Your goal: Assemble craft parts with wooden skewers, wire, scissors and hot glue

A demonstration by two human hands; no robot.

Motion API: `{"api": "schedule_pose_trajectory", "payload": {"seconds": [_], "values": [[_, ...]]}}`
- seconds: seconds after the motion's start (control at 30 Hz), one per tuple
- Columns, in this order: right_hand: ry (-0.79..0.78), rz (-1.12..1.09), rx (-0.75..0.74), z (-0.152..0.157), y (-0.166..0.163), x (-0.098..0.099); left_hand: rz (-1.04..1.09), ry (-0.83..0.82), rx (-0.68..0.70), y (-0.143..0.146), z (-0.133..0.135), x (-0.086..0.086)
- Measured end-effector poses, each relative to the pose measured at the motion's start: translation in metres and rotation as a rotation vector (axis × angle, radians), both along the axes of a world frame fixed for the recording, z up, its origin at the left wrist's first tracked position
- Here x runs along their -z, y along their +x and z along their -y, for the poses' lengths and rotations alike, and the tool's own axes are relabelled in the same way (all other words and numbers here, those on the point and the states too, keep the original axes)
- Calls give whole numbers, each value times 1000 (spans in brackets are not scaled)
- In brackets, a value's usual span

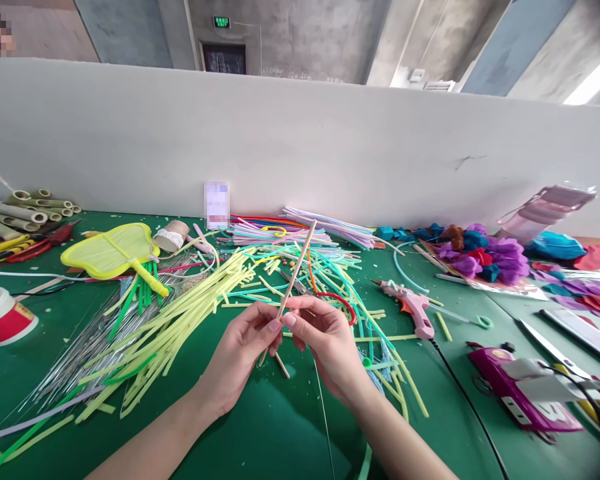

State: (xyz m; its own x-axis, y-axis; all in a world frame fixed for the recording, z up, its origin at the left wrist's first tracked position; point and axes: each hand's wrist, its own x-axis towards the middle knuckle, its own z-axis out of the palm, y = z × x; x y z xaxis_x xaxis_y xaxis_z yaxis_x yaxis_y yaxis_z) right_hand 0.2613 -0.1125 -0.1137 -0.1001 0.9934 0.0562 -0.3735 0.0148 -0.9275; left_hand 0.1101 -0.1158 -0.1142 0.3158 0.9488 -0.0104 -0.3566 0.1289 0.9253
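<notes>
Left hand and right hand are clamping fingertips on a wooden stick, its long axis pointing far and right. Lettering on the green sign is unreadable.

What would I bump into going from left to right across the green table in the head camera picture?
Red-and-white tub → yellow fan → left hand → wooden stick, pinched by both hands → right hand → pink glue gun → purple power strip.
</notes>
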Motion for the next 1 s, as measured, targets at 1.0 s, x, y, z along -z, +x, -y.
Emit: {"api": "schedule_pose_trajectory", "payload": {"seconds": [1.0], "values": [[88,61,73,-1,-1,1,-17,78,-15,2,-1,5]]}}
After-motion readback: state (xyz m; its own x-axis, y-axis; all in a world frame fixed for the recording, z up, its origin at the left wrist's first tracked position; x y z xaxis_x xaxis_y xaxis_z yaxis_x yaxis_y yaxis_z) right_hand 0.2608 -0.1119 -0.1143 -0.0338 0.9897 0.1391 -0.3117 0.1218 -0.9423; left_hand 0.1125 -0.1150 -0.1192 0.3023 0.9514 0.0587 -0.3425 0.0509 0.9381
